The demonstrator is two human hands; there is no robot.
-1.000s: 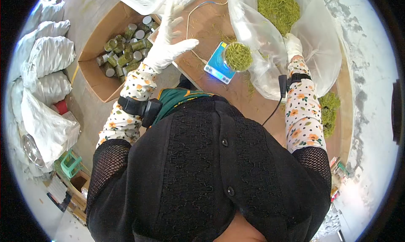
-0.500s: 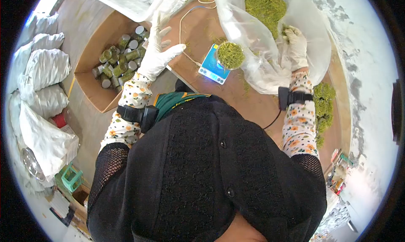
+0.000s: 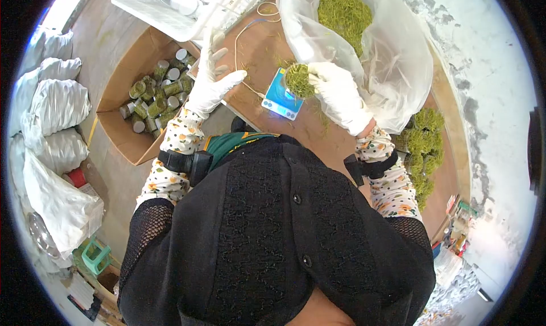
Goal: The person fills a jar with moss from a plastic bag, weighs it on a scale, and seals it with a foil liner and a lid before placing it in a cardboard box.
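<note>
A jar heaped with dried green plant strands (image 3: 298,81) stands on a blue digital scale (image 3: 282,101). My right hand (image 3: 339,95), in a white glove, is at the jar's right side. Its fingers are pinched together on green strands at the mouth; the fingertips are partly hidden. My left hand (image 3: 211,87), also gloved, is raised over the table's left edge beside a cardboard box, fingers spread and holding nothing. Behind the scale, a clear plastic bag (image 3: 398,53) lies open with a mass of loose green strands (image 3: 345,20) inside.
Several filled, lidded jars lie in the cardboard box (image 3: 122,135) on the left. A white plastic crate (image 3: 153,19) with white lids stands at the back left. More filled jars (image 3: 424,149) are grouped at the table's right. A cable (image 3: 236,44) runs to the scale.
My right hand has moved from inside the bag, left and toward me, to the jar on the scale. My left hand stays spread in nearly the same place. The view has shifted slightly.
</note>
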